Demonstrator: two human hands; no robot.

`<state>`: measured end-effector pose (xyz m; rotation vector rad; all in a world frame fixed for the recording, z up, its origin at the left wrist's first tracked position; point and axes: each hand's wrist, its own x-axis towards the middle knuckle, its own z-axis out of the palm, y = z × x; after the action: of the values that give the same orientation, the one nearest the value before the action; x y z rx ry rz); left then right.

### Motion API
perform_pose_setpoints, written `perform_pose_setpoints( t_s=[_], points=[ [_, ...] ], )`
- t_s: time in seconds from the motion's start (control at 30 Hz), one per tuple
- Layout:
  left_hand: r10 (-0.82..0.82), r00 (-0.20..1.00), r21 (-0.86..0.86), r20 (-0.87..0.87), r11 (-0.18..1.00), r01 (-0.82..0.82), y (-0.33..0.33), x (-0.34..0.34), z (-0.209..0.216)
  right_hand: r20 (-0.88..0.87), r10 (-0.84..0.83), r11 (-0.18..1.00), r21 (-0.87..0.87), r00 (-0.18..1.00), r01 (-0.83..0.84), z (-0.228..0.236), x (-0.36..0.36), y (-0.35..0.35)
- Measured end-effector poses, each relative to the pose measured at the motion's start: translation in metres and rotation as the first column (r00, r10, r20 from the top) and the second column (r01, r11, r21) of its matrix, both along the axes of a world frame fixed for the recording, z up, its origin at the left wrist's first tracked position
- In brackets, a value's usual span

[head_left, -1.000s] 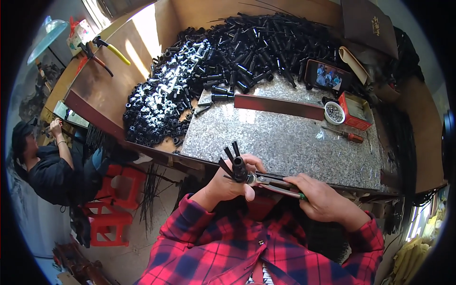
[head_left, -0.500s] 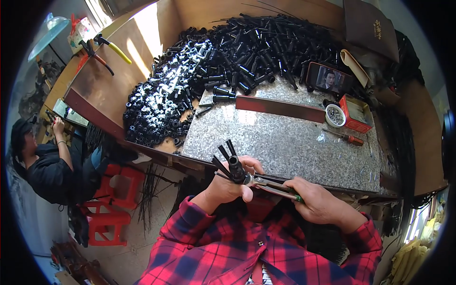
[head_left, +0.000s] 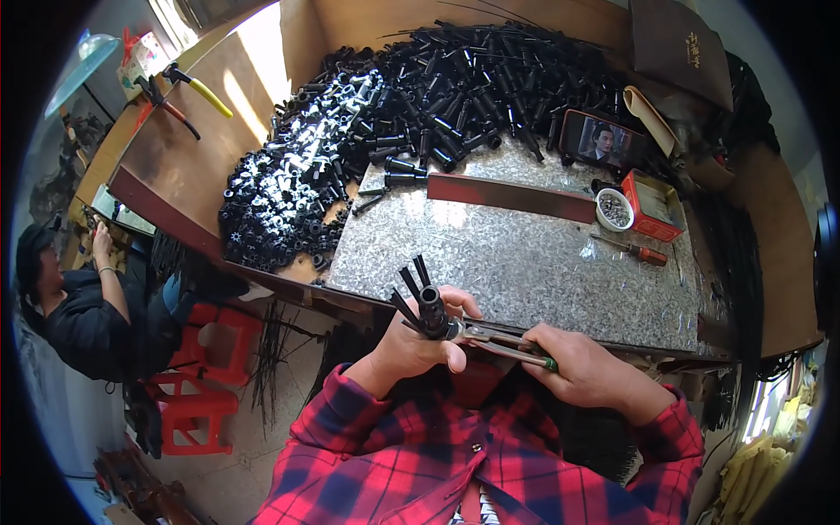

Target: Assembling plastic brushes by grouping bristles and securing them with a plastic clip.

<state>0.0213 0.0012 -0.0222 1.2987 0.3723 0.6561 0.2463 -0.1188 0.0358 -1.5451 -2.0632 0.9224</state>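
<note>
My left hand [head_left: 413, 346] is closed round a black hollow tubular part [head_left: 430, 308], held upright just off the near edge of the bench. Several flat black strips [head_left: 407, 289] fan out from beside its open end. In my right hand [head_left: 577, 366] are the handles of metal pliers [head_left: 507, 342], one handle tipped in green. The jaws reach leftward to the base of the tubular part, against the fingers of my left hand. What exactly the jaws bite on is too small to make out.
Behind the speckled stone bench top [head_left: 490, 254] lies a large heap of black tubular parts [head_left: 472, 96]. A dark red bar [head_left: 512, 199], a bowl of small metal pieces [head_left: 614, 211], a red box [head_left: 652, 206], a screwdriver [head_left: 643, 252] and a phone [head_left: 604, 140] lie beyond my hands. Another person [head_left: 79, 297] sits at left.
The whole view has shifted slightly. My hands, the black part and the pliers keep nearly the same pose.
</note>
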Motion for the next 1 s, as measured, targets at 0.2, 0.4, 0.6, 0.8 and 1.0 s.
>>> perform_pose_setpoints(
  t_s=[0.2,0.4,0.6,0.8,1.0],
  points=[
    [0.026,0.999,0.079,-0.033,0.997,-0.024,0.0,0.004,0.001,-0.027,-0.023,0.993,-0.114,0.999,0.019,0.002,0.002,0.003],
    [0.036,0.998,0.044,-0.057,0.998,-0.034,0.001,0.007,0.004,0.032,-0.067,0.993,-0.099,0.997,0.07,-0.009,0.001,-0.001],
    [0.029,1.0,0.002,-0.009,1.0,-0.029,0.009,0.006,0.0,0.169,-0.217,0.968,0.162,0.961,0.19,-0.017,0.015,-0.006],
    [0.104,0.994,0.019,0.032,0.994,-0.105,0.009,0.004,-0.006,-0.355,-0.399,0.917,-0.12,0.846,0.381,-0.002,0.003,-0.003],
    [0.231,0.956,0.011,0.182,0.972,-0.237,0.009,0.002,-0.002,-0.315,0.043,0.997,0.079,0.948,-0.019,-0.004,0.01,-0.016]
  ],
)
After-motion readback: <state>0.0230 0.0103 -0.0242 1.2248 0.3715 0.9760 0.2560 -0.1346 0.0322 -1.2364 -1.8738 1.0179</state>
